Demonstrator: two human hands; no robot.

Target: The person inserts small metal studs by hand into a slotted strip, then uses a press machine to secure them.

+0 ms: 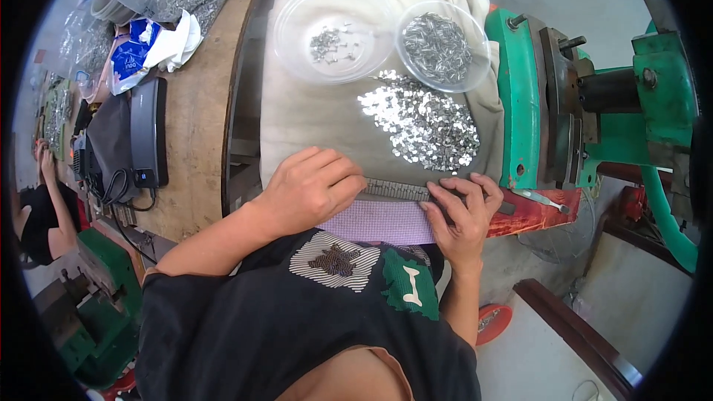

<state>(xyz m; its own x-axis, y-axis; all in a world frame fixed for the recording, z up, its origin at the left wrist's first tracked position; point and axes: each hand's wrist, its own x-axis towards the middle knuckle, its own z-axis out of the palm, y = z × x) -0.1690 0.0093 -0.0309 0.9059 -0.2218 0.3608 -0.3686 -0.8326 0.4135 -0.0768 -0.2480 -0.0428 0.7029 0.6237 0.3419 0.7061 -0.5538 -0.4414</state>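
Observation:
A long grey metal bar with a row of fine notches (397,190) lies crosswise on the beige cloth, close to my body. At its left end is my left hand (316,184), fingers curled and closed; whatever they pinch is hidden. My right hand (466,212) grips the bar near its right end, fingertips on the far side and thumb on the near side. Just beyond the bar spreads a pile of small shiny metal pieces (431,122). Nearer to me lies a purple checked cloth (382,223).
A clear tub (286,52) with a few small parts and a clear bowl (481,67) of metal pins stand at the back. A green machine press (516,104) is on the right. At left, a wooden table (189,141) holds bags and a black device (148,134). Another person works far left.

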